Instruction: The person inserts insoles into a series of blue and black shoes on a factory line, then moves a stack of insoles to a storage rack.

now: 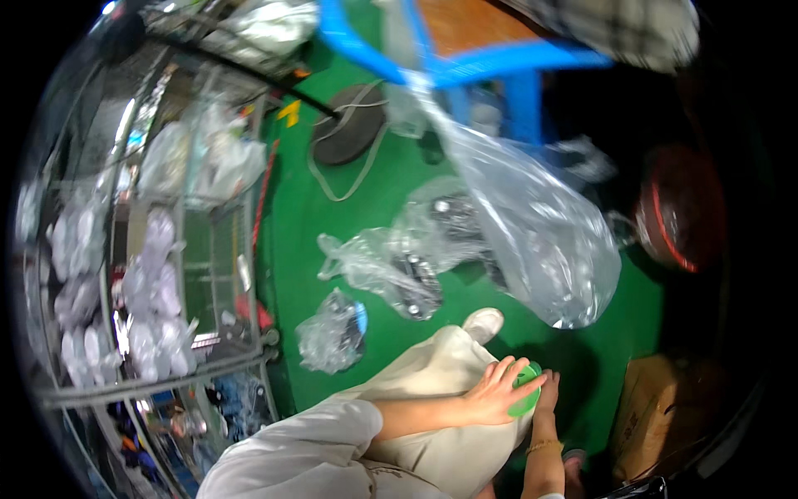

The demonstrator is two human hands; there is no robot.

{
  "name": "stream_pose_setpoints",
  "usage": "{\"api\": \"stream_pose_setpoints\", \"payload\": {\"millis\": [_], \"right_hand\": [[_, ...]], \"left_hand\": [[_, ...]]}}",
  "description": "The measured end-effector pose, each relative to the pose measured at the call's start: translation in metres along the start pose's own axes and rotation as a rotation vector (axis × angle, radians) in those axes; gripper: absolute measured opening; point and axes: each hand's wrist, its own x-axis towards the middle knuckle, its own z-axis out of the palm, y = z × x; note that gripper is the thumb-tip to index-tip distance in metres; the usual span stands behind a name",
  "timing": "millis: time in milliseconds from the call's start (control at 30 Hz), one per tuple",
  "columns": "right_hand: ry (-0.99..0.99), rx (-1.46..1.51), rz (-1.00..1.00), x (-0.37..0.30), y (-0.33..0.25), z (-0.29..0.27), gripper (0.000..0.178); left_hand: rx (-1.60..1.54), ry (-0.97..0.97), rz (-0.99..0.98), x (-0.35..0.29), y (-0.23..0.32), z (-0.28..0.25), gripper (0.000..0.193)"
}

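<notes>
Above my knee, my left hand (496,392) has its fingers laid over a round green thing (524,397) with small dark marks. Only its flat face shows, so I cannot tell its kind. My right hand (548,389) closes on the same thing from the right edge, with its fingers partly hidden. A bracelet circles the right wrist. On the green floor ahead lie clear plastic bags with dark and silvery contents (413,279), and a smaller clear bag (329,334) with something blue at its side.
Wire shelving (166,378) with plastic-wrapped goods runs along the left. A large clear bag (544,237) hangs from a blue-edged stool-like piece (515,60). A round dark base (349,125) with a pole and cord stands ahead. A cardboard box (647,407) is at right.
</notes>
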Motion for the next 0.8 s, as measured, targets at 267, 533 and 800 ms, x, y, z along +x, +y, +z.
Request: {"api": "stream_pose_setpoints", "payload": {"millis": [267,533,800], "right_hand": [[-0.067,-0.105,0.101,-0.144,-0.158,-0.119,0.009],[-0.303,-0.388,0.087,-0.152,-0.247,-0.079,0.008],[-0.622,-0.276,0.156,-0.189,-0.372,0.091,0.007]], "left_hand": [[-0.184,0.194,-0.738,-0.163,0.0,-0.178,0.089],[-0.318,0.428,-1.631,-0.39,-0.103,-0.254,0.095],[-0.556,0.483,-1.975,-0.661,-0.171,-0.219,0.095]]}}
